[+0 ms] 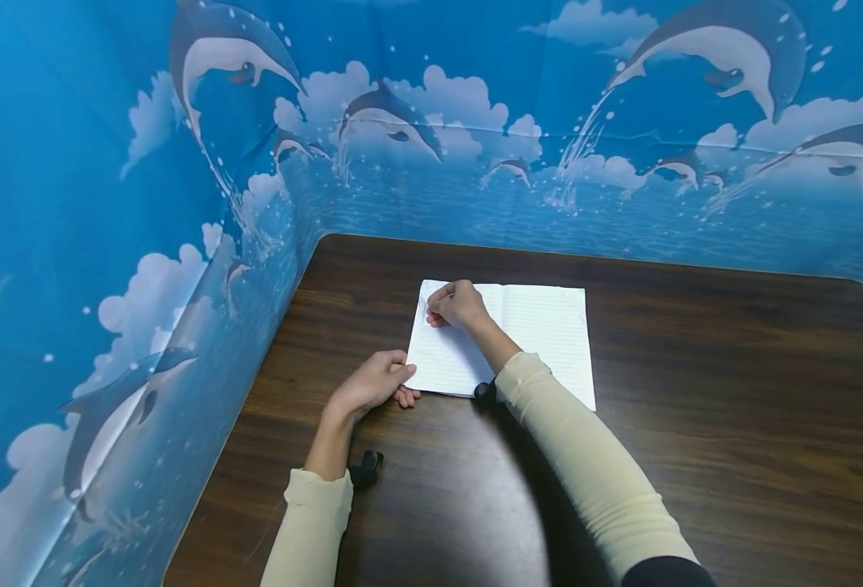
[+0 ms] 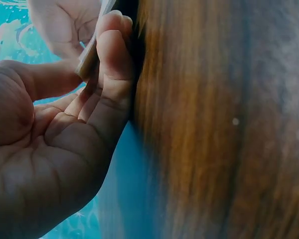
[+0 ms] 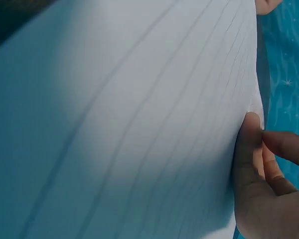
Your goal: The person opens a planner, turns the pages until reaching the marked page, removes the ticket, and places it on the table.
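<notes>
An open lined notebook (image 1: 549, 326) lies on the dark wooden table, its white pages facing up. At its lower left corner, my left hand (image 1: 376, 381) grips the edge; in the left wrist view the thumb lies on one side of the notebook corner (image 2: 89, 59) and fingers on the other. My right hand (image 1: 461, 306) reaches across the left page to its upper left part. There, in the right wrist view, thumb and finger of the right hand (image 3: 274, 194) pinch together at a puckered bit of the lined page (image 3: 154, 124). Whatever lies between those fingertips is mostly hidden.
The brown tabletop (image 1: 732, 391) stretches to the right and toward me. Blue cloth with dolphins (image 1: 387, 122) hangs along the back and left edges. A black wrist camera (image 1: 367, 470) sits by the left wrist, another black piece (image 1: 484, 390) by the right.
</notes>
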`<act>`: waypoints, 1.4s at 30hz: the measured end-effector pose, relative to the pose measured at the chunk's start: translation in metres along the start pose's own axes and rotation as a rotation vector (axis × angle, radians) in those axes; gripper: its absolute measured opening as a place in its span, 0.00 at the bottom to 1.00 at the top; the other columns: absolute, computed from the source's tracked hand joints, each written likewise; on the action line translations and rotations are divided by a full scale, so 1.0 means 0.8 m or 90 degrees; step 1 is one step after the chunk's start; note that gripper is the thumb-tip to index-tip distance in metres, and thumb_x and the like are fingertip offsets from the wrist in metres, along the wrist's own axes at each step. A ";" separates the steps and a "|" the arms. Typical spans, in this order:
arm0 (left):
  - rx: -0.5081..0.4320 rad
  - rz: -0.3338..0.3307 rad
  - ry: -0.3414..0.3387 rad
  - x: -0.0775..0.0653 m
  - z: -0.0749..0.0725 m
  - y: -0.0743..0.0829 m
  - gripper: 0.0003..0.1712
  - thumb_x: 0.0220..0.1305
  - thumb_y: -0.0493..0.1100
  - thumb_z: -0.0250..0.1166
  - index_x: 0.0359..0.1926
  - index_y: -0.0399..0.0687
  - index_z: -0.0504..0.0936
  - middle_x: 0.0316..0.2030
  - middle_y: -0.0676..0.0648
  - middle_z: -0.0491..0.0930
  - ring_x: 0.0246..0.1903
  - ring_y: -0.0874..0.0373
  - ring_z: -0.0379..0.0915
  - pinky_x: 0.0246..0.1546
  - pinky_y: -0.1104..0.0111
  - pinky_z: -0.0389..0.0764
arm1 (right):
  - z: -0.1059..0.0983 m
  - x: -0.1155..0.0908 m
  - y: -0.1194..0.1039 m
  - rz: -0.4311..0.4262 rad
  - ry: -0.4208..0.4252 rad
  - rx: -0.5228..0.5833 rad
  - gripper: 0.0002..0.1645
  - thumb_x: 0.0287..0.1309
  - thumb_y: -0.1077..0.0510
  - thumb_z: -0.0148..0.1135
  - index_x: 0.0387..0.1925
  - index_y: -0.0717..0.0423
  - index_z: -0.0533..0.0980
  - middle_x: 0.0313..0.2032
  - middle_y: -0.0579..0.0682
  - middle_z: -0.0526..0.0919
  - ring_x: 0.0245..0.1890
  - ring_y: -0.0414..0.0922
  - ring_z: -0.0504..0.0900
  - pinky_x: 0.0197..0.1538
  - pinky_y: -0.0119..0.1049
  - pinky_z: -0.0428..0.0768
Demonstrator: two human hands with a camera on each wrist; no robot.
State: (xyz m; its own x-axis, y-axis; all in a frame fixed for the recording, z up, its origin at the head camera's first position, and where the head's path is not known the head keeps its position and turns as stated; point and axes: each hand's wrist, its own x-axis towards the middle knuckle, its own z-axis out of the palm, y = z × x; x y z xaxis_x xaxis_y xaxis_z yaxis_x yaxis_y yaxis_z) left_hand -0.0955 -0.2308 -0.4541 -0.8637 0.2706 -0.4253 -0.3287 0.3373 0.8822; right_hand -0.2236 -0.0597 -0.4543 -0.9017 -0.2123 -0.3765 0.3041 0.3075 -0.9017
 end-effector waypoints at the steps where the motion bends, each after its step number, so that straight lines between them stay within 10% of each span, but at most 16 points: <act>1: 0.005 0.005 -0.001 0.000 0.001 0.001 0.10 0.85 0.36 0.51 0.46 0.31 0.74 0.28 0.39 0.88 0.23 0.61 0.82 0.28 0.73 0.85 | -0.002 -0.001 0.000 0.000 -0.002 -0.008 0.07 0.72 0.68 0.65 0.46 0.68 0.85 0.26 0.53 0.87 0.20 0.37 0.85 0.30 0.28 0.87; 42: 0.066 0.000 0.001 0.001 0.003 0.003 0.15 0.87 0.37 0.46 0.48 0.28 0.75 0.30 0.38 0.88 0.25 0.59 0.84 0.32 0.70 0.85 | -0.201 -0.067 0.010 -0.020 0.060 -0.257 0.18 0.76 0.54 0.65 0.57 0.63 0.84 0.42 0.61 0.92 0.43 0.55 0.91 0.51 0.47 0.87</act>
State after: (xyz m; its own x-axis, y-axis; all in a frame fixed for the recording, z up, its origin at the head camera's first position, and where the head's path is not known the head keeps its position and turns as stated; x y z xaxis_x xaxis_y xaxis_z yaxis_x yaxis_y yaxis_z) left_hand -0.0959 -0.2275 -0.4528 -0.8641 0.2693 -0.4253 -0.2880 0.4285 0.8564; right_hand -0.2225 0.1030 -0.4071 -0.9385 -0.1470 -0.3126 0.1487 0.6451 -0.7495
